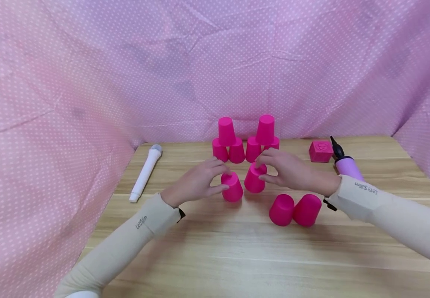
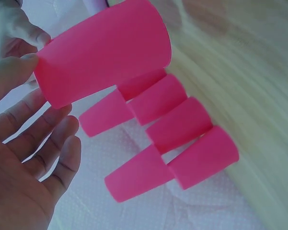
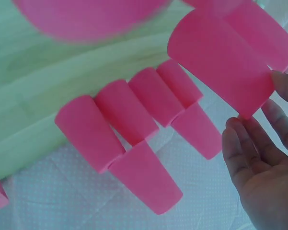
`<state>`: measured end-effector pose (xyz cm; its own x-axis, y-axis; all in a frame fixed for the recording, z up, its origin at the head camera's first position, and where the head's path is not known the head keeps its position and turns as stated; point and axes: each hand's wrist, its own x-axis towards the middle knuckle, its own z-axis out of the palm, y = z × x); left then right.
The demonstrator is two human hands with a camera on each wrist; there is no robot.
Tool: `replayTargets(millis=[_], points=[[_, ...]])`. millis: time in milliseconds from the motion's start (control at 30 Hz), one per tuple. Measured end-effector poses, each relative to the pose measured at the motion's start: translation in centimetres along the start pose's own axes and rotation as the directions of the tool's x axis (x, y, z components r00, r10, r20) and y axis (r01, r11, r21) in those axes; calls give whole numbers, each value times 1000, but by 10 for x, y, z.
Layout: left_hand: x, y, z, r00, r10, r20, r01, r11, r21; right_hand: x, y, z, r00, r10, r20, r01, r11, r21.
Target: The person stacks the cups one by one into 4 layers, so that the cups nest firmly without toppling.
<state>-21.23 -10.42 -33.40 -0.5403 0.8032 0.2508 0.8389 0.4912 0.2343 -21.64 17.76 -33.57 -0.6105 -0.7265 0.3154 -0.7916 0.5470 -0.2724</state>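
The left hand pinches its upturned cup by the top while the right hand pinches the neighbouring cup, both cups standing upright just in front of the two stacks.

A white microphone lies on the left part of the wooden worktop, its grey head towards the back and its tail end near the left edge. On the right part, near the back, sits a pink cube with a face drawn on its top. Just beside it on the right lies a hand pump with a lilac barrel and a black nozzle pointing towards the back. A pink cloth with white dots hangs behind the worktop and down both its sides.
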Motion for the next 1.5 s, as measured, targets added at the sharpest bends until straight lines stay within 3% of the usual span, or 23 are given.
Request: replayTargets(millis=[200, 433, 600, 800, 1133, 1500], points=[[4, -4, -12, 996, 11, -85, -9, 1000, 15, 17, 9, -14, 999, 11, -31, -11, 1000, -11], [7, -9, -16, 986, 9, -167, -4, 1000, 27, 40, 22, -31, 989, -1, -151, -2, 1000, -19], [8, -10, -18, 973, -27, -229, 38, 998, 45, 56, 35, -37, 977, 29, -211, -36, 999, -28], [8, -12, -21, 951, -61, -303, 82, 995, 56, 73, 45, -36, 978, 146, -152, -151, 988, -19], [6, -13, -26, 944, -106, -311, 130, 990, 60, 98, 61, -33, 947, 321, -30, -321, 947, 4], [15, -23, -55, 916, -182, -357, 201, 979, 18, 112, 74, -24, 914, 406, 13, -407, 913, 32]])
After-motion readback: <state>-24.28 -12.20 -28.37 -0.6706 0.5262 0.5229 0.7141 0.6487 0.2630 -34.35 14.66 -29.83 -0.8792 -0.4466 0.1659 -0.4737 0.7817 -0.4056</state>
